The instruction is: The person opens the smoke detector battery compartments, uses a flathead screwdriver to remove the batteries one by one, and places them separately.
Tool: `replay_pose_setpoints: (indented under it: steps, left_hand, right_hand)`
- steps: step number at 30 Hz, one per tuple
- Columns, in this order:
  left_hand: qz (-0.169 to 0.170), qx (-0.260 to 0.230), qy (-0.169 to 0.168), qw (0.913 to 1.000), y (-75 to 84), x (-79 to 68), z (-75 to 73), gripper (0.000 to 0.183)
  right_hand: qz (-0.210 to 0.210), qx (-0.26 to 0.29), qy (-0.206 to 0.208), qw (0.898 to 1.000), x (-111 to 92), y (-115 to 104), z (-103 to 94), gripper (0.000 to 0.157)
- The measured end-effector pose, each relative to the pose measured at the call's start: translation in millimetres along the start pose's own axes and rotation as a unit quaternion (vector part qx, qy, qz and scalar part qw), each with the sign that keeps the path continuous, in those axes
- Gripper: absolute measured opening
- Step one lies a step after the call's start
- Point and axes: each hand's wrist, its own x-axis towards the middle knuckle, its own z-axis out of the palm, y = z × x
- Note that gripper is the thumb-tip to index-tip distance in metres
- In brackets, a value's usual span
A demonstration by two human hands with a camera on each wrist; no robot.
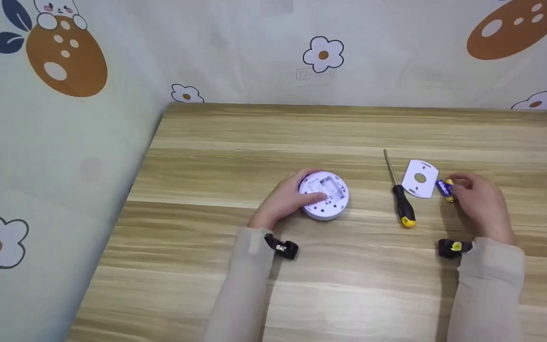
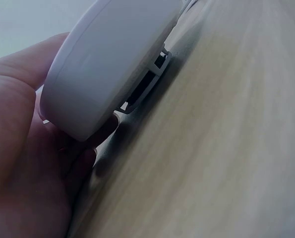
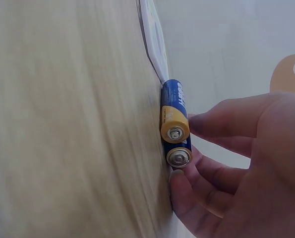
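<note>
A round white smoke detector [image 1: 326, 209] is in my left hand [image 1: 285, 198], its back with the bare battery compartment facing up. The thumb lies across that back, while the other fingers reach around the rim and underneath. In the left wrist view the detector [image 2: 102, 59] tilts just over the tabletop. Two blue-and-gold AA batteries [image 1: 444, 190] lie side by side at the right. My right hand [image 1: 482, 199] has its thumb and fingers curled at them; in the right wrist view fingertips touch both batteries [image 3: 174, 111] from two sides.
Left of the batteries lies a flat white mounting plate [image 1: 411, 184] with a round centre hole. A screwdriver [image 1: 402, 204] with a black and yellow handle rests between plate and detector. The wood-grain table [image 1: 207, 156] meets a patterned cloth wall [image 1: 254, 57] behind.
</note>
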Motion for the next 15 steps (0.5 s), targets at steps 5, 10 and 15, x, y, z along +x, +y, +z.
replay_pose_setpoints:
  steps: [5, 10, 15]
  left_hand:
    - [0.0, 0.007, 0.001, 1.0, 0.4, 0.8, 0.0, 0.072]
    - [0.005, 0.008, 0.001, 1.0, 1.5, 0.2, -0.2, 0.07]
    - [0.005, 0.011, 0.001, 0.9999, 1.3, -1.2, -0.4, 0.071]
  right_hand:
    - [-0.006, -0.001, 0.01, 1.0, -2, -6, -2.6, 0.05]
    - [-0.048, -0.01, 0.042, 0.998, -3, -18, -4.4, 0.046]
    - [-0.06, -0.001, 0.038, 0.997, -2, -28, 0.0, 0.046]
